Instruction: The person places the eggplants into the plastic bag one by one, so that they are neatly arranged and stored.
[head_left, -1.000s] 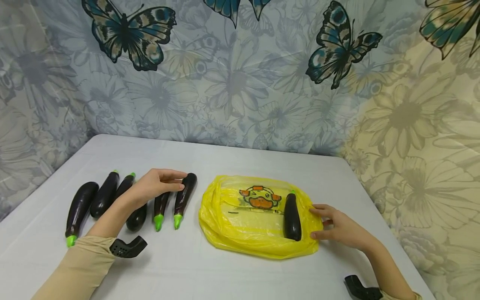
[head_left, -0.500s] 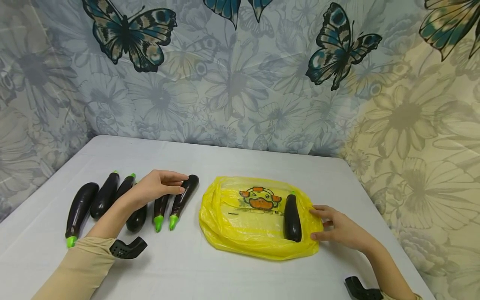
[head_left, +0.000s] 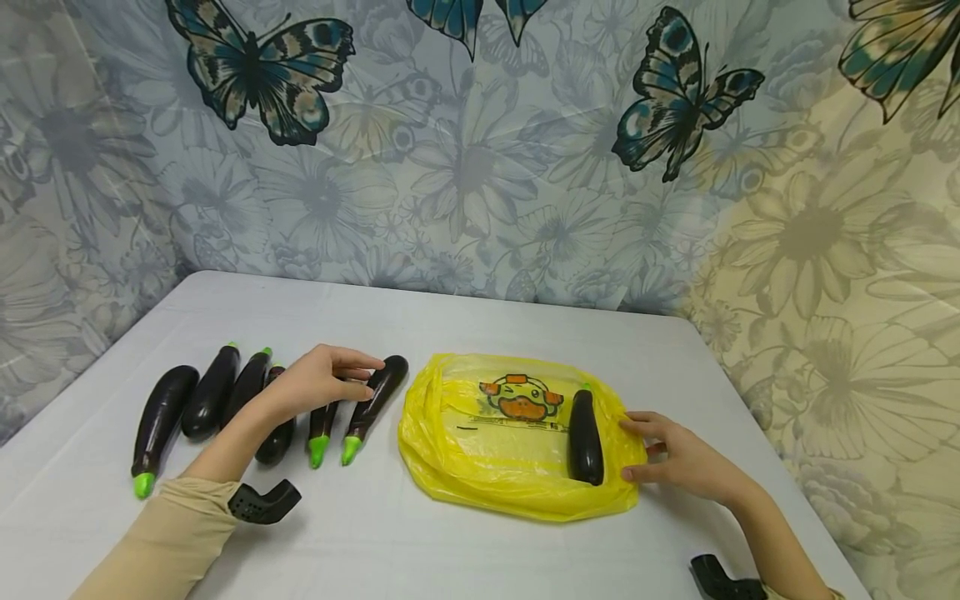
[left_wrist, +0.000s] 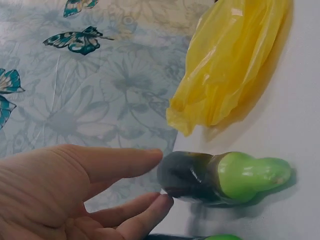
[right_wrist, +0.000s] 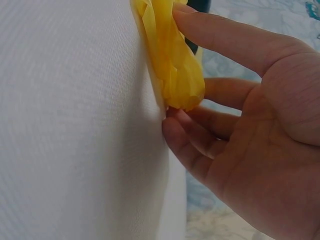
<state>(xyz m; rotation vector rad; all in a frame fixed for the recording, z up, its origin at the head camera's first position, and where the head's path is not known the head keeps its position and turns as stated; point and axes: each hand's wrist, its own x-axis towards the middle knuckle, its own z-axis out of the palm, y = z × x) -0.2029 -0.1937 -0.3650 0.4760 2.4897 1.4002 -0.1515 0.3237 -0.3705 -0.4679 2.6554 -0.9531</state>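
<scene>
My left hand (head_left: 318, 383) pinches the rounded end of a dark eggplant (head_left: 372, 410), thumb on one side and fingertips on the other. Its bright green stem end points toward me, and the left wrist view shows this eggplant (left_wrist: 187, 172) close up. To the right, a yellow plastic bag (head_left: 495, 496) with a duck print lies spread on the table, its rim bunched up. Another eggplant (head_left: 585, 442) lies at the bag's right side. My right hand (head_left: 678, 454) holds the bag's right edge between thumb and fingers, a fold of yellow plastic (right_wrist: 182, 82) showing between them.
Several more eggplants lie side by side at the left, such as the outermost eggplant (head_left: 163, 421); some are partly hidden by my left forearm. A white cloth covers the table (head_left: 450, 558). Behind it hangs a butterfly-patterned backdrop (head_left: 480, 208).
My left hand has shifted slightly right, and the pinched eggplant's rounded end has swung right toward the bag. The right hand and bag stay in place.
</scene>
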